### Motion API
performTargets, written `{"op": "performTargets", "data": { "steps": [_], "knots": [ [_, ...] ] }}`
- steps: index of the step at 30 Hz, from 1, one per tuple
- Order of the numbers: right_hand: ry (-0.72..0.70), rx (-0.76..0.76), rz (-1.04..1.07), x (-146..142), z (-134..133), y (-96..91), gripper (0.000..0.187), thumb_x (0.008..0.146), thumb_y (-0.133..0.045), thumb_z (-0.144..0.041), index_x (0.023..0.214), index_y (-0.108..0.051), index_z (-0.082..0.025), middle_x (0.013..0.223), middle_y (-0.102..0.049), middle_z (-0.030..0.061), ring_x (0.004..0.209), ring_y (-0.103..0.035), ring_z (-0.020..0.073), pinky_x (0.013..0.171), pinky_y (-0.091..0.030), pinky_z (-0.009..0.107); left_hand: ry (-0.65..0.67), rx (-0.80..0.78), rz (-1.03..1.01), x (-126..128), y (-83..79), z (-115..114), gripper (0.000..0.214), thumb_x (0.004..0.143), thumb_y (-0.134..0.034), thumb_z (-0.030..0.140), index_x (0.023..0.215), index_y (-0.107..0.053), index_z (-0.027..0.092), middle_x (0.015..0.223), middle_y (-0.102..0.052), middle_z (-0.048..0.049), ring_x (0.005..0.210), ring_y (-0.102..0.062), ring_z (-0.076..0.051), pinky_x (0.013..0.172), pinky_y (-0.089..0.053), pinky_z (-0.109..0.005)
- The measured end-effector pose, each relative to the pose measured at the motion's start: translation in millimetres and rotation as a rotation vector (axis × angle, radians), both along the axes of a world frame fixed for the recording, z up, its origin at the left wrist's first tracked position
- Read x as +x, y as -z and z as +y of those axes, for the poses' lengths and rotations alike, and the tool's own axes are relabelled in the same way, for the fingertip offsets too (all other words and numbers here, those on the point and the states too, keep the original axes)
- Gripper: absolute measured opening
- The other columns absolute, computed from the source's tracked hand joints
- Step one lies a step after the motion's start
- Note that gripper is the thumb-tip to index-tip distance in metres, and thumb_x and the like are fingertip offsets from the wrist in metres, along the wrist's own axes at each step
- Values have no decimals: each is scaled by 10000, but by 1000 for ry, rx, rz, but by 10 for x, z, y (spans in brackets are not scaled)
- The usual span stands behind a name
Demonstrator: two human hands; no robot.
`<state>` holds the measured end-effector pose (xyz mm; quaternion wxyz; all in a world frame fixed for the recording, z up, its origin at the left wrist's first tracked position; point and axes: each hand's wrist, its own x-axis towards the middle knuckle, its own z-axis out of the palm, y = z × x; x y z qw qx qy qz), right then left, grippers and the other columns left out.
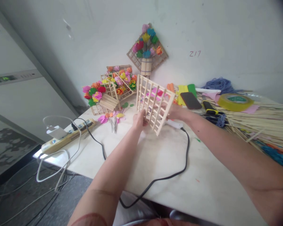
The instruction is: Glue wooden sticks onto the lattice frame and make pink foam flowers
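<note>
A square lattice of thin wooden sticks (155, 91) is held up above the table, tilted. My left hand (139, 120) is closed on its lower left edge, thumb against the sticks. My right hand (172, 110) is at its right side, partly hidden behind the sticks, with its fingers apparently closed on that edge. Below the lattice lies a white tool (175, 124) with a black cord (186, 153), its front end hidden. Loose pink petals (103, 119) and thin stems (113, 125) lie left of my left hand.
Finished flower lattices (118, 80) stand at the back left; another (147, 47) leans on the wall. A power strip (68, 135) lies on the left edge. To the right are a phone (191, 100), black-and-yellow pliers (209, 107), yellow tape (235, 102), blue cord (218, 84) and sticks (261, 122).
</note>
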<state>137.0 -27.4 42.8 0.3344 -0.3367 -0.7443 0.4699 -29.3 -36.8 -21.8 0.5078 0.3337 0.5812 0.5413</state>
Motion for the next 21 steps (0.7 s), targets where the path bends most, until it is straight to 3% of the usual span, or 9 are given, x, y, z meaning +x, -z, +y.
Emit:
{"op": "performTargets", "data": {
  "steps": [5, 10, 12, 15, 18, 21],
  "knots": [
    [73, -103, 190, 111, -24, -103, 211, 634, -543, -155, 838, -597, -143, 370, -448, -65, 288, -278, 45, 300, -146, 185, 16, 29, -117, -47, 41, 35, 320, 694, -475, 459, 636, -519, 148, 407, -494, -10, 306, -415, -99, 341, -293, -208],
    [194, -63, 376, 72, -43, -94, 129, 640, -636, -222, 679, -532, -156, 435, -494, -49, 312, -330, 36, 311, -202, 184, 149, 152, -284, -47, 1, -20, 319, 719, -481, 450, 771, -555, 144, 463, -522, -9, 374, -484, -118, 362, -310, -203],
    [201, -25, 362, 49, -45, -63, 143, 640, -651, -236, 665, -536, -153, 473, -515, -41, 329, -351, 35, 323, -230, 185, 223, 163, -410, -76, -30, -45, 360, 754, -456, 436, 914, -566, 132, 518, -557, -21, 422, -519, -129, 390, -346, -212],
    [210, 46, 270, 32, -53, -34, 146, 648, -653, -263, 660, -563, -148, 528, -547, -24, 357, -363, 36, 350, -269, 193, 435, 10, -555, -157, -76, -60, 508, 827, -331, 425, 1115, -515, 48, 510, -548, -41, 423, -510, -140, 361, -315, -211],
    [280, 125, 168, 31, -79, -53, 157, 649, -654, -282, 628, -571, -151, 541, -543, -17, 409, -389, 54, 404, -320, 210, 609, -118, -593, -223, -104, -58, 589, 849, -249, 402, 1244, -424, 1, 507, -539, -49, 389, -465, -125, 336, -264, -193],
    [344, 243, 80, 36, -103, -86, 173, 648, -655, -304, 623, -565, -159, 604, -561, 4, 534, -473, 100, 516, -398, 248, 684, -144, -578, -229, -94, -58, 617, 830, -289, 419, 1282, -400, 15, 516, -532, -43, 365, -396, -97, 342, -246, -180]
  ]
}}
